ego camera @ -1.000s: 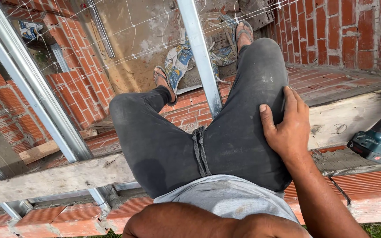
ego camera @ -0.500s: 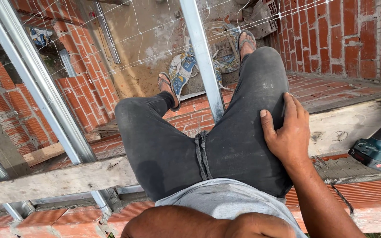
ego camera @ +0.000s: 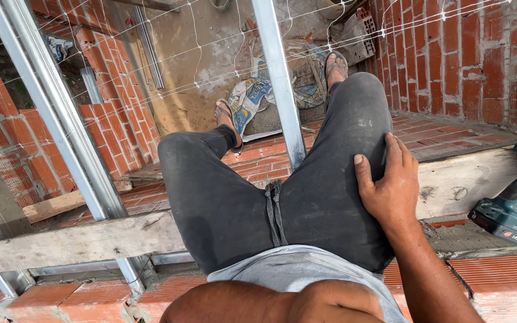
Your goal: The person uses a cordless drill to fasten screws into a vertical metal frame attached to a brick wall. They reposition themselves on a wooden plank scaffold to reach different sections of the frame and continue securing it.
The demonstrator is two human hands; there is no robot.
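Atop a brick wall [ego camera: 498, 281], right hand [ego camera: 390, 188] fingers spread on thigh [ego camera: 336, 179], drill [ego camera: 507, 206] nearby.

A small red label [ego camera: 511, 235] with pale marks sits on the battery base of the teal cordless drill [ego camera: 510, 203], at the right edge. A crumpled blue, white and yellow printed bag [ego camera: 248, 101] lies on the ground, upper centre.

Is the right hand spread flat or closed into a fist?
Spread flat: the right hand rests palm down on the thigh of the dark trousers, fingers extended and holding nothing.
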